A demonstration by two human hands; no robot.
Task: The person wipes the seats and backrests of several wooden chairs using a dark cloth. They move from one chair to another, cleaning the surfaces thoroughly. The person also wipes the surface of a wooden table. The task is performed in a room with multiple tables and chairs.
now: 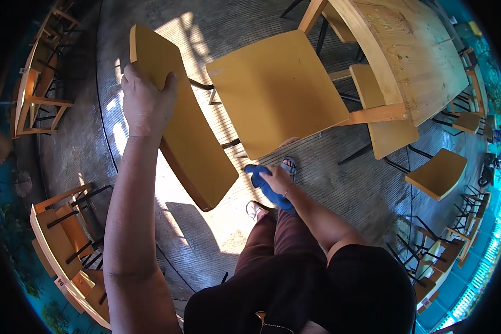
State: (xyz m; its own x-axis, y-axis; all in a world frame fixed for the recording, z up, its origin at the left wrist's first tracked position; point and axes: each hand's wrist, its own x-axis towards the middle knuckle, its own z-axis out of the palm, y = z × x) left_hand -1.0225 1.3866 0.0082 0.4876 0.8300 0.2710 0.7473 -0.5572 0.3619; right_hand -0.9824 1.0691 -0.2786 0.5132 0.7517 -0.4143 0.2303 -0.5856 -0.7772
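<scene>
Before me stands a wooden chair with dark metal legs, its yellow-brown seat [278, 83] to the right of its backrest [190, 131]. My left hand [147, 100] is closed round the far end of the backrest, thumb on its face and fingers over the edge. Lower down, near the seat's front corner, my right hand [277, 181] grips a bunched blue cloth [263, 188]. The cloth hangs in front of my legs, apart from the chair.
A wooden table [423, 61] stands at the upper right, with another chair [437, 173] beside it. Chairs rest upturned on a table [53, 250] at the lower left. More furniture [428, 267] lines the right. Sunlight falls on the ridged floor [222, 228] by my feet.
</scene>
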